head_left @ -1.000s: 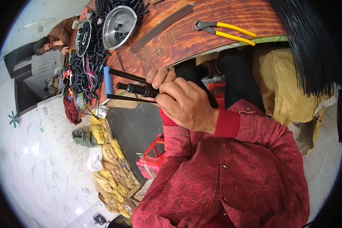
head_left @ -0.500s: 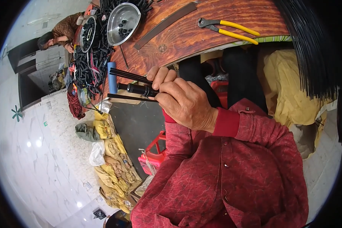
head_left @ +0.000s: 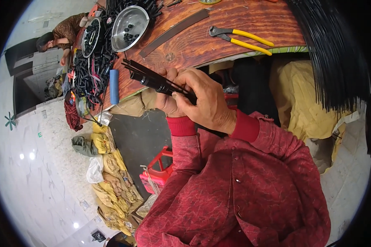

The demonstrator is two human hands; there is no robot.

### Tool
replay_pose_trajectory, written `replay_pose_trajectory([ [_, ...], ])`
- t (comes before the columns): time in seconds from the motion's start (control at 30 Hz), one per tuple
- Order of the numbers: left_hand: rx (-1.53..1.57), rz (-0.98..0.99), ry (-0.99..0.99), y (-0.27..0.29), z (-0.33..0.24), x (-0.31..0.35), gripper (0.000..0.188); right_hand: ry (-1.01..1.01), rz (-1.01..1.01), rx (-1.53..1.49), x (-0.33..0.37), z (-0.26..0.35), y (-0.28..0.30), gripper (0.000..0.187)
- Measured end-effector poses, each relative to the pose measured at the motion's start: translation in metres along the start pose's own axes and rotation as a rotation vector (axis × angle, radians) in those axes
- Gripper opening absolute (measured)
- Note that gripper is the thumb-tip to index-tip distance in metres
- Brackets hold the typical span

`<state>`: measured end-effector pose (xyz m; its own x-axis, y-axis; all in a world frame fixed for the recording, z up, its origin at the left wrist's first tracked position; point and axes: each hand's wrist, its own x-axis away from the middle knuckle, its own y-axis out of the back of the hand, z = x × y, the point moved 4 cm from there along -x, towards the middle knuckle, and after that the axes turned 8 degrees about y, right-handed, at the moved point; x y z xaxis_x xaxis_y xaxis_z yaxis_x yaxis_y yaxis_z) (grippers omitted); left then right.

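Head view: left hand [head_left: 168,106] and right hand [head_left: 210,99] hold one black tube [head_left: 153,83] and several rods [head_left: 143,69], each grip closed.

Red buttoned jacket [head_left: 210,193], plain cuffs [head_left: 245,126], black trousers [head_left: 255,88].

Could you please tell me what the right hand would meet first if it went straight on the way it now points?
The right hand would probably meet the left hand first, which shows on both sides of the black rods, though depth is unclear.
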<state>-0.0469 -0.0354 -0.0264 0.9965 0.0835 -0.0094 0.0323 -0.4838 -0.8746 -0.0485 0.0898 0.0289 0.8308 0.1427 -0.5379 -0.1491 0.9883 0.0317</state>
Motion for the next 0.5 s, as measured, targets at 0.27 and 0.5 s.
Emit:
replay_pose_trajectory([
  [0.27,-0.120,0.097,-0.034,0.014,-0.006,0.013,0.063,-0.024,-0.024,0.033,-0.001,-0.005,-0.001,0.025],
  [0.5,-0.322,-0.041,-0.100,0.012,-0.016,0.014,0.064,0.068,-0.065,0.101,-0.004,-0.006,0.002,0.021],
])
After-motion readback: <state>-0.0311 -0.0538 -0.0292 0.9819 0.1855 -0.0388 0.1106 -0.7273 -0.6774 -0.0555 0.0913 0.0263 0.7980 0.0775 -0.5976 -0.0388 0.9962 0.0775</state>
